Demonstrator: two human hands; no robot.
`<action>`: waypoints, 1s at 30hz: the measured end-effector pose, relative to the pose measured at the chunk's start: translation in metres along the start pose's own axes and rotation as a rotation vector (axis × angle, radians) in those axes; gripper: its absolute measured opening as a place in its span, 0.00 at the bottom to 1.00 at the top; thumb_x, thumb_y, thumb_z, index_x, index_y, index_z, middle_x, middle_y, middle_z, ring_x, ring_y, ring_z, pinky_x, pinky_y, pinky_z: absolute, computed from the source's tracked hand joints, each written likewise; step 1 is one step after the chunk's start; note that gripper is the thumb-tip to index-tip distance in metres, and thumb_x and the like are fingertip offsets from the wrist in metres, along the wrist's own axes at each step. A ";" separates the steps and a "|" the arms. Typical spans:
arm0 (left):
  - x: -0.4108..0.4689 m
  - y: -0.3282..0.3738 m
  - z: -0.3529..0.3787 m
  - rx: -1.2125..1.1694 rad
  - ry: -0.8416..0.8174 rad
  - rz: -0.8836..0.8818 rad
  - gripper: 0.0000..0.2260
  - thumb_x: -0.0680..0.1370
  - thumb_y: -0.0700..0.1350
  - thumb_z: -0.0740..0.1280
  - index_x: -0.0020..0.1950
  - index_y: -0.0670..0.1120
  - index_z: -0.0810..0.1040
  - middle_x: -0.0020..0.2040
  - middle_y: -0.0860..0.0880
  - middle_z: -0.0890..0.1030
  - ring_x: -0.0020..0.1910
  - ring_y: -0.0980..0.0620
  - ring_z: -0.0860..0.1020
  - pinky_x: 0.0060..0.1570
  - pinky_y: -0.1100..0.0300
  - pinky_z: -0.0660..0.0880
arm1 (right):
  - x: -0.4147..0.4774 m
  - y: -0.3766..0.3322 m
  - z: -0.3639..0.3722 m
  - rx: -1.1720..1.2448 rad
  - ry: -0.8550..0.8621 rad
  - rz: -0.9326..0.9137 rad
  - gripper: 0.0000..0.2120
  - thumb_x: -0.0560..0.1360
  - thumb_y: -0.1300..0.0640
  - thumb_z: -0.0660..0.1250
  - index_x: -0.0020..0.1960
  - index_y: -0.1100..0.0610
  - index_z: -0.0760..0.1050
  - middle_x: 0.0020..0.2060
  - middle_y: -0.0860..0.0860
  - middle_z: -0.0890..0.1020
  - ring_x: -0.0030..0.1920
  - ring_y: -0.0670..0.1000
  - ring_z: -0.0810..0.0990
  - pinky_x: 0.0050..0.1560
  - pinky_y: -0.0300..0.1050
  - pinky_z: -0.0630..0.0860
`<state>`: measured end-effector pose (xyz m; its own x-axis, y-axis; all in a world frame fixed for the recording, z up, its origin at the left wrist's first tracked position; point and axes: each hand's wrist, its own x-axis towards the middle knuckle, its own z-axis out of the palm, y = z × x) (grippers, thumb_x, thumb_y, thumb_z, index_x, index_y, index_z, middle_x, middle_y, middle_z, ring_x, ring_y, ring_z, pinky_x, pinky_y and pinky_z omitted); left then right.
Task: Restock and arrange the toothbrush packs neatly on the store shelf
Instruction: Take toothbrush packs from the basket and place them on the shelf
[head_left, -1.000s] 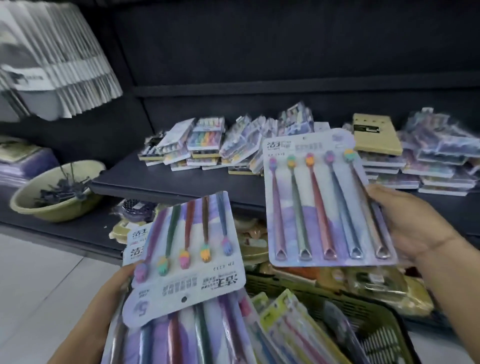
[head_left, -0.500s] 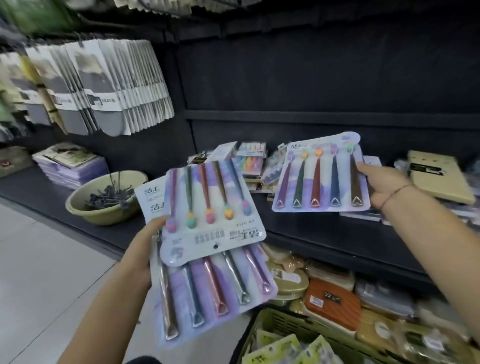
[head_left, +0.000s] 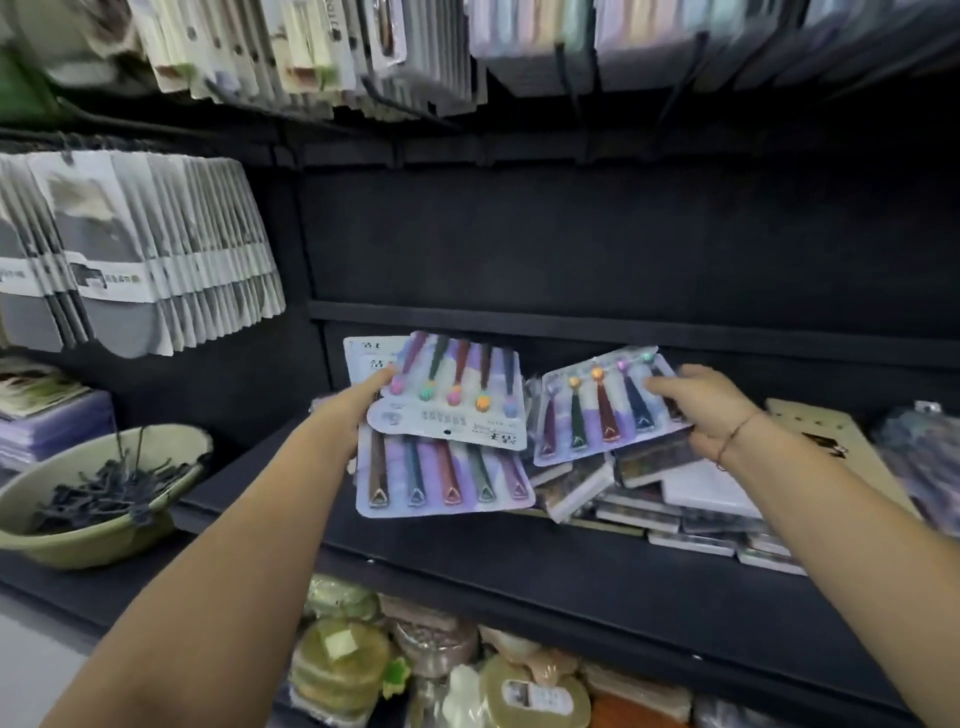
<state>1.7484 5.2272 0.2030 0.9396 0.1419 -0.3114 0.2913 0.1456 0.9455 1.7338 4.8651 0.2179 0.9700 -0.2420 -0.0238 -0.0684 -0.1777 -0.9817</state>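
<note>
My left hand (head_left: 370, 391) grips a small stack of toothbrush packs (head_left: 447, 452), pale purple cards each with a row of coloured brushes, held above the left part of the black shelf (head_left: 467, 551). The top pack in that stack lies turned the other way round. My right hand (head_left: 698, 402) holds a single toothbrush pack (head_left: 597, 410) by its right edge, low over a jumble of small boxed packs (head_left: 644, 488) lying on the shelf. Whether that pack touches the pile I cannot tell.
A green bowl (head_left: 62, 540) of dark hooks sits on the lower ledge at left. Grey hanging packets (head_left: 130, 249) fill the left wall and more hang overhead. A tan box (head_left: 831, 441) lies at right. Packaged goods (head_left: 431, 660) crowd the shelf below.
Both hands have moved forward and down to the shelf. The right hand's pack has gone from held upright in the air to nearly flat over the pile. The view has tilted upward.
</note>
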 end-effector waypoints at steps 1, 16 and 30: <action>0.004 0.001 0.003 0.083 0.028 -0.005 0.24 0.72 0.59 0.73 0.56 0.40 0.83 0.45 0.41 0.85 0.38 0.44 0.84 0.37 0.54 0.80 | 0.001 0.004 0.001 -0.077 0.012 -0.054 0.17 0.76 0.61 0.69 0.62 0.67 0.73 0.62 0.58 0.75 0.57 0.58 0.78 0.56 0.48 0.73; -0.008 -0.019 -0.030 0.329 0.002 0.162 0.40 0.64 0.81 0.58 0.69 0.59 0.72 0.66 0.55 0.77 0.65 0.51 0.76 0.66 0.48 0.70 | -0.081 0.052 0.012 -0.587 0.360 -0.552 0.21 0.76 0.56 0.68 0.67 0.60 0.73 0.69 0.60 0.70 0.70 0.61 0.66 0.72 0.58 0.62; -0.230 -0.337 0.055 0.069 0.372 -0.321 0.06 0.81 0.43 0.62 0.49 0.40 0.73 0.44 0.43 0.75 0.38 0.48 0.74 0.40 0.60 0.73 | -0.311 0.325 -0.060 -0.324 -0.167 0.290 0.14 0.74 0.55 0.72 0.58 0.54 0.75 0.55 0.54 0.79 0.59 0.54 0.77 0.53 0.39 0.70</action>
<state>1.4444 5.0912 -0.0388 0.6765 0.4419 -0.5891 0.5789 0.1754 0.7963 1.3960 4.8248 -0.0826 0.9227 -0.1731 -0.3444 -0.3854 -0.4205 -0.8213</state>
